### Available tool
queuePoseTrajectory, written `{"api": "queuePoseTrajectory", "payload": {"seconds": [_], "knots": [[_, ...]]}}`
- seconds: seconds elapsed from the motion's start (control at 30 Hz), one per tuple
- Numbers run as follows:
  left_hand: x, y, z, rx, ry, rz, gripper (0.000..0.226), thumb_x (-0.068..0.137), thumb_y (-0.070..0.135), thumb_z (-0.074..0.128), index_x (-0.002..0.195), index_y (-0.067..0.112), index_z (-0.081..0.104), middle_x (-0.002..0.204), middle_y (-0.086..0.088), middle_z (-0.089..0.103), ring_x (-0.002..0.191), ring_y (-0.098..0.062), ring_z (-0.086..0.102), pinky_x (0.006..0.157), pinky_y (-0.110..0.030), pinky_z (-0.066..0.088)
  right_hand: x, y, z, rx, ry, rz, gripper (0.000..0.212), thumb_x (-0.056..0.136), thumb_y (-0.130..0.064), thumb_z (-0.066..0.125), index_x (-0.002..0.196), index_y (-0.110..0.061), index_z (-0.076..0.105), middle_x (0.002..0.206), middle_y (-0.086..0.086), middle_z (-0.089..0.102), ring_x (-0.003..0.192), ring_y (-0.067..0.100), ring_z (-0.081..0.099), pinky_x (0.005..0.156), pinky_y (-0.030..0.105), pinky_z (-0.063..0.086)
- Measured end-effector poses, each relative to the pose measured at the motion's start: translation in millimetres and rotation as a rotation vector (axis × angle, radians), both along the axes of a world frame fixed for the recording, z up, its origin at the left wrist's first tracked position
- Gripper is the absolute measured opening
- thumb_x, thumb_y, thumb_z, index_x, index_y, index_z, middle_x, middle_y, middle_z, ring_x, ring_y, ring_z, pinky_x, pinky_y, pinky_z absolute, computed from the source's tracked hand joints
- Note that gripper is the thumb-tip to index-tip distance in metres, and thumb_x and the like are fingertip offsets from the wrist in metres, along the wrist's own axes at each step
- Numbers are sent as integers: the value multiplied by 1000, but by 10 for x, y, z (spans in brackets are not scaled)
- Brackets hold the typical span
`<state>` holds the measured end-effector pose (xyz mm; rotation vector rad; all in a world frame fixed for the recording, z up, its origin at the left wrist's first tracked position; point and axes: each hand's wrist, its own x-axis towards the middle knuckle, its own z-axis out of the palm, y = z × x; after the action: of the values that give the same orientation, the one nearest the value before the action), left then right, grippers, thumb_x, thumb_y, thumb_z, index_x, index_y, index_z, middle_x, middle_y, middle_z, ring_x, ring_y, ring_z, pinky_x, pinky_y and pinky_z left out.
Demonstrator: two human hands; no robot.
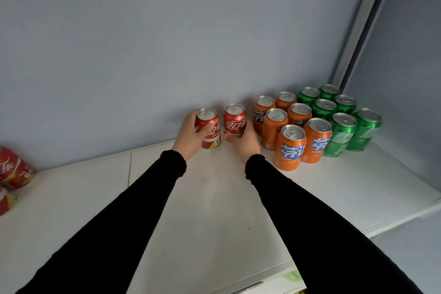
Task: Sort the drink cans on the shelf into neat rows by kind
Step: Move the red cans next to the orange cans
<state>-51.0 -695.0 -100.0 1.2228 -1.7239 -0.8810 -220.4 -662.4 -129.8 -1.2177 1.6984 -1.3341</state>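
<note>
Head view, white shelf against a pale blue-grey back wall. Left hand wraps the left red can, thumb across its front; can upright, base on the shelf near the wall. Right hand sits at the lower part of the right red can, fingers curled around its base; grip appears closed on it, though the far side of the can is hidden. The two red cans stand side by side with a narrow gap between them. Just right of the right hand: orange cans, six visible, in two rows running from the wall toward the shelf front; the nearest orange can stands close beside the right wrist. Right of those, touching or nearly so: green cans, six or seven, also in two rows reaching back to the corner. Far left edge: more red cans, partly cut off by the frame, well apart from the hands; their pose is unclear. Both forearms in black sleeves cross the bare middle of the shelf. A grey vertical frame post runs up at the right rear corner.
</note>
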Motion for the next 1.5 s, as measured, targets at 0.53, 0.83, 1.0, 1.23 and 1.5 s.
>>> {"api": "queuePoseTrajectory", "payload": {"seconds": [0.53, 0.83, 1.0, 1.23, 1.5], "knots": [[-166, 256, 55, 146, 5, 87, 84, 94, 25, 71, 160, 13, 20, 160, -3, 36, 146, -15, 36, 116, -28, 31, -189, 28, -77, -9, -46, 158, 73, 72, -21, 80, 136, -22, 45, 135, 1, 60, 128, 19, 55, 112, 49, 41], [327, 1401, -246, -23, -276, 409, 52, 94, 30, 69, 142, 19, 53, 152, 1, 46, 142, -16, 37, 118, -32, 29, 202, 910, -57, -170, 319, 336, 65, 89, -26, 71, 147, -17, 43, 158, 5, 34, 143, 26, 25, 113, 23, 19], [916, 1919, -287, -66, -408, 541, 39, 94, 31, 68, 132, 25, 62, 155, 2, 41, 146, -12, 26, 115, -20, 21, 659, 1094, 28, -264, 457, 545, 50, 90, -28, 70, 136, -19, 55, 154, 6, 39, 139, 22, 28, 110, 21, 20], [1813, 2457, -193, -82, -409, 757, 35, 94, 29, 69, 128, 25, 64, 150, 1, 46, 141, -16, 33, 111, -22, 23, 1554, 1356, 98, -331, 439, 763, 45, 94, -27, 66, 137, -21, 53, 150, 0, 42, 136, 15, 30, 104, 13, 17], [3211, 2829, -171, -62, -346, 882, 40, 94, 28, 68, 132, 22, 56, 140, 0, 51, 132, -17, 43, 110, -29, 34, 2968, 1465, 110, -241, 345, 864, 46, 94, -27, 65, 138, -21, 51, 140, -4, 47, 131, 12, 40, 100, 17, 28]]}}
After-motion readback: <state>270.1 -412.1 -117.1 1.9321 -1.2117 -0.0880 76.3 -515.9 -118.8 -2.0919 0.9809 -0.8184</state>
